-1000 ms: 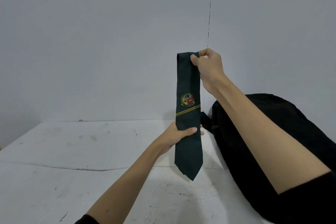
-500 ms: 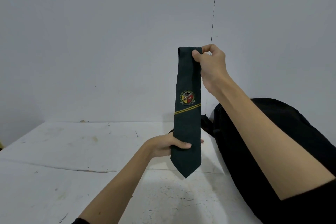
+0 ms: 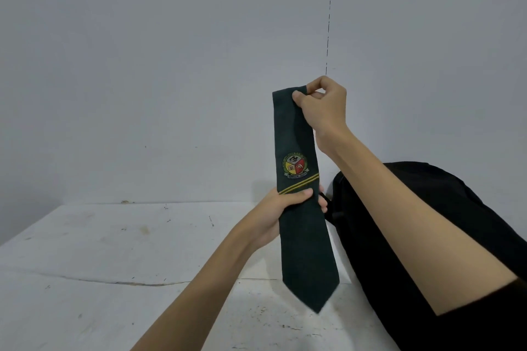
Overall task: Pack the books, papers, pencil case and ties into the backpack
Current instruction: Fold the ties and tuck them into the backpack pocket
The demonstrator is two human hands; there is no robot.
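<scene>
A dark green tie [image 3: 295,134] with a crest badge and two yellow stripes hangs folded and upright in front of me, above the table. My right hand [image 3: 322,107] pinches its folded top edge. My left hand [image 3: 281,209] grips it lower down, just under the stripes, thumb across the front. The pointed tip hangs free a little above the table. A black backpack [image 3: 399,236] lies on the table to the right, partly hidden behind my right forearm; I cannot see its opening.
A white, scuffed table [image 3: 114,265] with a long crack across it stretches to the left and front. A sheet of white paper [image 3: 256,271] lies under the tie's tip beside the backpack. A plain grey wall stands close behind.
My left hand has slid up the tie from near the tip to just under the stripes. The right hand has kept its pinch at the top.
</scene>
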